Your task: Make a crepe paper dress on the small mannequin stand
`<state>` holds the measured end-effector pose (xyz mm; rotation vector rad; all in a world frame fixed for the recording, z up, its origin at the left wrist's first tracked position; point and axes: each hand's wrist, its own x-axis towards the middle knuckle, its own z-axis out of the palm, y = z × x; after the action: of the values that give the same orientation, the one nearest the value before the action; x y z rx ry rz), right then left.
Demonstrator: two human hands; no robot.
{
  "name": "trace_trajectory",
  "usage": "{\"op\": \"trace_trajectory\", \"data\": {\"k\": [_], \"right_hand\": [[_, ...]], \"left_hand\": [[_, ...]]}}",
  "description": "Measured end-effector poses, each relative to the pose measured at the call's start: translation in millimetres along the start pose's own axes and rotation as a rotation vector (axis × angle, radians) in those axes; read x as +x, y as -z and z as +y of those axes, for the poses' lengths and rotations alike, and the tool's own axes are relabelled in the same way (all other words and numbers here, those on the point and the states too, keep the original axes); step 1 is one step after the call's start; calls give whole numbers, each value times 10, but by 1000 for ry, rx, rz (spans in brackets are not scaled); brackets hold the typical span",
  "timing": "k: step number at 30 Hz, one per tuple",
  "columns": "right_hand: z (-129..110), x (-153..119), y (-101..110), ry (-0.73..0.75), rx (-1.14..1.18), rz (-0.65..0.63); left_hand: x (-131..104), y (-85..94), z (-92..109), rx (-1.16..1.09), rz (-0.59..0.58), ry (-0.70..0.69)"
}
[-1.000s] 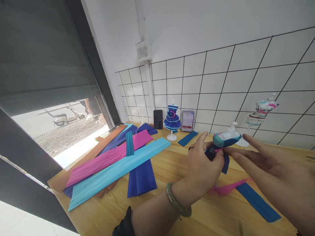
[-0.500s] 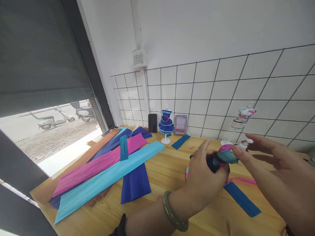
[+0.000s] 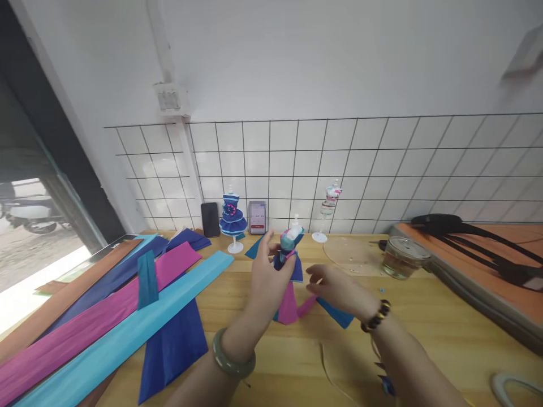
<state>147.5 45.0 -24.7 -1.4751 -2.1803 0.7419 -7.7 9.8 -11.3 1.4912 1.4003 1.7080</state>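
Observation:
My left hand (image 3: 271, 277) is closed around a miniature dress form (image 3: 292, 236), wrapped in teal, white, pink and navy fabric, with its white neck knob pointing up. Just to the right, my right hand (image 3: 337, 288) hovers above the table, its fingers loosely curled and apart, nothing visible between them. Below the dress form are a pink fabric piece (image 3: 288, 308) and a narrow pink strip (image 3: 307, 306). Close under my right hand lies a blue fabric strip (image 3: 337, 314).
Long fabric strips (image 3: 127, 325) cover the table's left side. Along the tiled wall stand a black phone (image 3: 210, 219), a blue-dressed form (image 3: 233, 217), a screen device (image 3: 257, 217) and another dress form (image 3: 330, 200). A glass jar (image 3: 403, 260) and an orange bag (image 3: 504, 249) are right.
The view has swung right, bringing the jar and bag into sight. My right hand has moved off the dress form, which my left hand now holds more upright.

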Motion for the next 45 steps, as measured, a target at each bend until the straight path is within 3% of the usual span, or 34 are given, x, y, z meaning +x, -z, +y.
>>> {"op": "trace_trajectory", "data": {"k": [6, 14, 22, 29, 36, 40, 43, 45], "right_hand": [[7, 30, -470, 44, 82, 6], [-71, 20, -577, 164, 290, 286], [-75, 20, -503, 170, 454, 141], [-71, 16, -405, 203, 622, 12], [-82, -26, -268, 246, 601, -66], [-45, -79, -160, 191, 522, -119], [-64, -114, -85, 143, 513, -70], [-120, -128, -50, 169, 526, 82]], "left_hand": [[61, 54, 3, 63, -2, 26], [80, 105, 23, 98, -70, 25], [138, 230, 75, 101, -271, -37], [223, 300, 12, -267, -427, 120], [240, 309, -65, -116, -417, 5], [238, 312, -72, -14, -406, -36], [237, 310, -70, 22, -384, -53], [236, 307, -71, 40, -371, -62]]}}
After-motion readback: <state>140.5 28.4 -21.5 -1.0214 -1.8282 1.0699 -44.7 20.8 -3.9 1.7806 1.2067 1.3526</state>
